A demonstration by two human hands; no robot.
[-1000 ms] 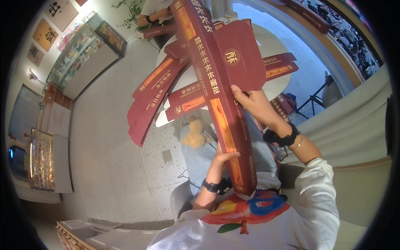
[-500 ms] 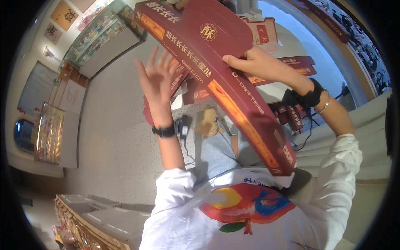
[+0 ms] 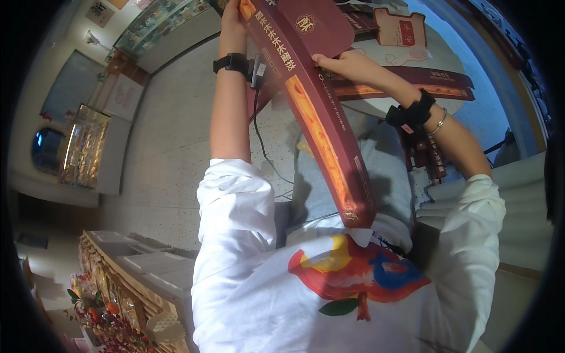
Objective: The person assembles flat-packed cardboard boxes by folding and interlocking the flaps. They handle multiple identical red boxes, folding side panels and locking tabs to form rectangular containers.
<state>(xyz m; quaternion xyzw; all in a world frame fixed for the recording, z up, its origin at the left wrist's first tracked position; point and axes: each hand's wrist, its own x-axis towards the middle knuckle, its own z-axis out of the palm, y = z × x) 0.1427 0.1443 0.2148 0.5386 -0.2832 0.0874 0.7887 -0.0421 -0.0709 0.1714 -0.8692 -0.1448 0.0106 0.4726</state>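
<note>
A long, narrow dark-red cardboard box [image 3: 321, 126] with an orange food picture along its side slants from the top of the view down to my waist. Its near end is close to my shirt, and a broad rounded flap [image 3: 321, 29] stands out from its far part. My right hand [image 3: 338, 62] grips the box at the flap's base, thumb over the edge. My left hand [image 3: 233, 16] is up at the far end of the box, against its left side; the fingers are cut off by the picture's top edge.
Beyond the box, a round table [image 3: 376, 53] carries another long red carton [image 3: 406, 82] and a cream-and-red card [image 3: 401, 28]. More red cartons [image 3: 426, 154] lie low at the right. Glass display cases stand left; a cable [image 3: 262, 141] hangs from my left wrist strap.
My left hand has gone from open and spread beside the box up to its far end. The box has swung more upright, its near end shifting left. My right hand keeps its hold.
</note>
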